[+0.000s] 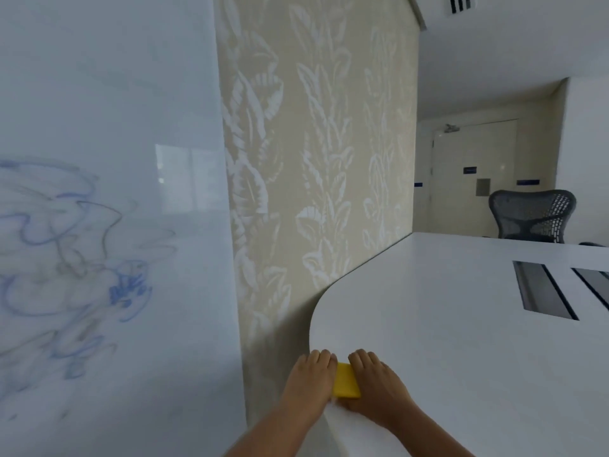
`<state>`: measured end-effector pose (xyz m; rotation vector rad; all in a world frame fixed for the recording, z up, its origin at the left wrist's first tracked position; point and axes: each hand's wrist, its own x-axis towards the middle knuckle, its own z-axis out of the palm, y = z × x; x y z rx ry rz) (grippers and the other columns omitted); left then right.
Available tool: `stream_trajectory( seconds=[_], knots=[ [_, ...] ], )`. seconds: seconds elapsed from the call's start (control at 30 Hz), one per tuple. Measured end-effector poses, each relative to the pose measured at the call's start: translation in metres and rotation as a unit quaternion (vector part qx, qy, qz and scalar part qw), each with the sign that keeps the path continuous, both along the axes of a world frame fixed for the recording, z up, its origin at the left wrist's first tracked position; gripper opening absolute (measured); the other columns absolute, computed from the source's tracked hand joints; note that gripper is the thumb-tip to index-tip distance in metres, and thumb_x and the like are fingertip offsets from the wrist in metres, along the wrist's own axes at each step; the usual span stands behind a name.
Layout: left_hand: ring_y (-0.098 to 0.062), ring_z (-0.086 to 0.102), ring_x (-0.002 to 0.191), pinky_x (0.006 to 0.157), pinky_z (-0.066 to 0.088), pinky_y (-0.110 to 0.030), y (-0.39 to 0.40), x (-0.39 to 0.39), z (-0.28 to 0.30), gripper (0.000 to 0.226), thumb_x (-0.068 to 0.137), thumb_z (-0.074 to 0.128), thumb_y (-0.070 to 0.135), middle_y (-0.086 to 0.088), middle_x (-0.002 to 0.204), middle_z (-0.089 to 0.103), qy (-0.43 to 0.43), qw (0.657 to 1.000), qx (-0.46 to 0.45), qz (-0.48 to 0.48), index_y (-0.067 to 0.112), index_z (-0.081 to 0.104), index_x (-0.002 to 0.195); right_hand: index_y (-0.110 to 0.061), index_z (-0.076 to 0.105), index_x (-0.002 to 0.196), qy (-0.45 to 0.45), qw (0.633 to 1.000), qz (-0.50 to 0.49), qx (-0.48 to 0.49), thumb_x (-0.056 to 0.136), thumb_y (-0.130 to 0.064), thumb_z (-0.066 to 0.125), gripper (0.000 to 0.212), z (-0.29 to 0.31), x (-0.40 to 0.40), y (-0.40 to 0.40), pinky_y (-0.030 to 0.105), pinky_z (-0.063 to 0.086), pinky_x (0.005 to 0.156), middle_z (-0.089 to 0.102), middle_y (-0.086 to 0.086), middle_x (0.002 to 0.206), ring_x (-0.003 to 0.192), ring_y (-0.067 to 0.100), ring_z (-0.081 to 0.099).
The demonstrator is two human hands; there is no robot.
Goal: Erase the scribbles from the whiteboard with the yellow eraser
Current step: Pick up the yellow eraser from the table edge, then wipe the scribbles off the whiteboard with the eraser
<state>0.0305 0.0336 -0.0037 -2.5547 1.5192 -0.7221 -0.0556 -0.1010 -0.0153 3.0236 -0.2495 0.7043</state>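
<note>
The yellow eraser [346, 381] lies on the rounded near corner of the white table [461, 324]. My left hand [309, 387] rests flat against its left side and my right hand [379, 387] against its right side, so the eraser sits pinched between both. Fingers of each hand point away from me and lie close together. The whiteboard [108, 127] fills the left of the view. Smeared blue scribbles [66, 268] cover its lower left part.
A beige wall panel with a white leaf pattern [316, 153] stands between the whiteboard and the table. Two dark slots [543, 290] are cut into the tabletop at right. A black mesh office chair [532, 216] stands behind the table's far edge.
</note>
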Motion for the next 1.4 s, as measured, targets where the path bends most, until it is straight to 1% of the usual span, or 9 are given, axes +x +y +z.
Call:
stream_trajectory(
  seconds=[0.13,0.33,0.5,0.63,0.8,0.93,1.03,1.3,1.4],
  knots=[
    [-0.010,0.062,0.064,0.054,0.050,-0.018,0.044,0.018,0.017,0.067,0.028,0.091,0.045,0.004,0.078,0.069,-0.055,0.997,-0.032,0.031,0.019,0.076,0.087,-0.024,0.045,0.092,-0.063,0.996,0.050,-0.029,0.038,-0.073,0.071,0.078,0.015,0.030,0.038,0.014,0.043,0.048,0.059,-0.011,0.076,0.061,0.006,0.058],
    [-0.012,0.061,0.068,0.058,0.048,-0.021,0.130,0.042,0.061,0.064,0.043,0.090,0.036,0.002,0.087,0.069,-0.177,0.974,-0.070,0.125,0.015,0.074,0.102,-0.011,0.046,0.109,-0.158,0.976,0.125,-0.082,0.073,-0.061,0.039,0.062,0.058,0.079,0.107,0.027,0.053,0.065,0.066,0.003,0.092,0.077,0.020,0.063],
    [-0.011,0.060,0.075,0.066,0.049,-0.024,0.219,0.050,0.080,0.076,0.050,0.088,0.045,0.003,0.098,0.069,-0.269,0.942,-0.028,0.201,0.015,0.067,0.116,-0.011,0.045,0.116,-0.193,0.955,0.215,-0.064,0.058,-0.049,0.079,0.077,0.081,0.105,0.190,0.034,0.053,0.069,0.066,0.007,0.103,0.080,0.025,0.063],
    [-0.009,0.058,0.077,0.071,0.041,-0.025,0.292,0.045,0.094,0.087,0.058,0.080,0.049,0.007,0.103,0.067,-0.295,0.918,-0.017,0.266,0.011,0.042,0.126,-0.008,0.046,0.115,-0.244,0.926,0.285,-0.040,0.057,-0.042,0.082,0.077,0.095,0.121,0.259,0.036,0.052,0.072,0.064,0.011,0.104,0.082,0.028,0.061],
    [-0.013,0.055,0.079,0.070,0.038,-0.028,0.368,0.026,0.118,0.086,0.054,0.084,0.042,0.004,0.099,0.068,-0.351,0.893,-0.033,0.280,0.010,0.043,0.123,-0.009,0.053,0.110,-0.276,0.896,0.347,0.016,0.052,-0.037,0.085,0.072,0.118,0.122,0.336,0.037,0.049,0.073,0.062,0.014,0.103,0.085,0.032,0.060],
    [-0.017,0.057,0.077,0.070,0.039,-0.029,0.429,0.001,0.147,0.073,0.082,0.057,0.060,-0.002,0.103,0.068,-0.383,0.898,-0.071,0.203,0.010,0.041,0.133,-0.010,0.050,0.114,-0.298,0.864,0.400,0.069,0.068,-0.039,0.073,0.059,0.131,0.113,0.384,0.038,0.046,0.075,0.059,0.015,0.106,0.088,0.032,0.056],
    [-0.025,0.057,0.079,0.073,0.039,-0.035,0.469,-0.021,0.179,0.057,0.100,0.027,0.051,-0.009,0.111,0.066,-0.382,0.899,-0.090,0.195,0.009,0.037,0.138,-0.008,0.049,0.114,-0.290,0.851,0.422,0.118,0.072,-0.046,0.052,0.057,0.126,0.099,0.417,0.035,0.045,0.073,0.058,0.012,0.104,0.086,0.029,0.055],
    [-0.037,0.050,0.122,0.094,0.041,-0.046,0.556,-0.021,0.260,0.053,0.096,0.037,0.022,-0.022,0.138,0.049,-0.413,0.804,-0.254,0.345,0.000,0.034,0.144,-0.013,0.043,0.129,-0.284,0.881,0.369,0.084,0.073,-0.034,0.046,0.060,0.091,0.085,0.456,0.040,0.043,0.073,0.057,0.011,0.104,0.086,0.030,0.054],
    [-0.039,0.052,0.120,0.094,0.043,-0.049,0.578,-0.013,0.267,0.052,0.095,0.037,0.017,-0.024,0.134,0.053,-0.399,0.785,-0.304,0.362,-0.002,0.034,0.144,-0.025,0.039,0.134,-0.294,0.876,0.372,0.084,0.077,-0.030,0.048,0.058,0.095,0.082,0.461,0.041,0.043,0.077,0.054,0.011,0.109,0.090,0.029,0.050]
  ],
)
